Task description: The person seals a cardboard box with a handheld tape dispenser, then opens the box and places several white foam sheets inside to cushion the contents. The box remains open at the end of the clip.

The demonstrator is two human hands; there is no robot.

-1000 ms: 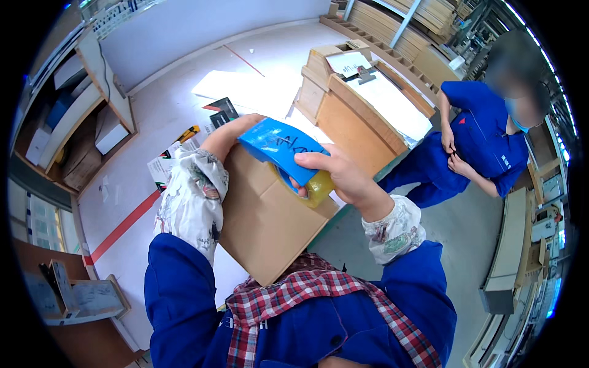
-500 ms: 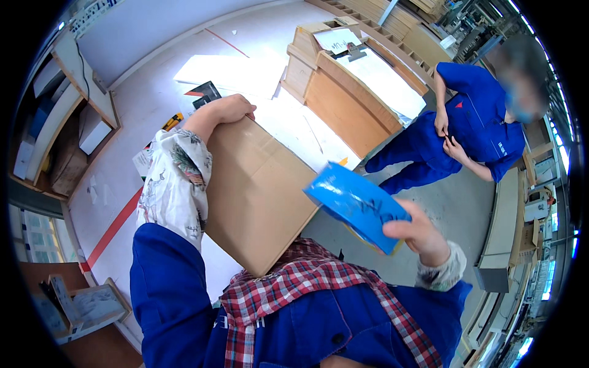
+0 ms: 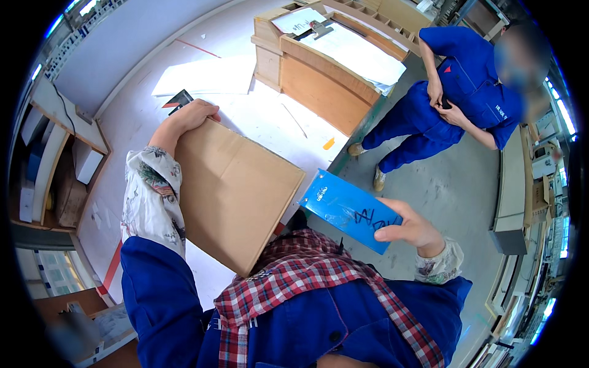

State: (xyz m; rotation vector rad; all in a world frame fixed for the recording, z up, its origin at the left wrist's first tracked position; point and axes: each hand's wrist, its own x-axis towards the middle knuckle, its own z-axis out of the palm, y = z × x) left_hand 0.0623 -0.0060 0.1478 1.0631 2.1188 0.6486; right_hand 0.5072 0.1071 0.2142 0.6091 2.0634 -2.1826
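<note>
My left hand (image 3: 197,115) curls over the far edge of a flat piece of brown cardboard (image 3: 236,184). The cardboard leans over the white table with its near corner close to my apron; whether it is a sheet or a thin box, I cannot tell. Off the table's right edge, my right hand (image 3: 414,230) grips a flat blue packet (image 3: 340,203) with dark handwriting on it, thumb on top and fingers hidden beneath. The packet sits a little apart from the cardboard's right corner.
A wooden desk organiser (image 3: 328,86) stands on the white table (image 3: 245,116), bearing a clipboard (image 3: 353,49) of papers. White sheets (image 3: 205,76) lie behind my left hand. An open-fronted shelf (image 3: 67,147) is at the left. A co-worker in blue (image 3: 457,92) stands at the far right.
The blue packet has turned so its broad face shows more fully. The cardboard and my left hand appear farther left as the whole view has shifted. Both hands keep their grip.
</note>
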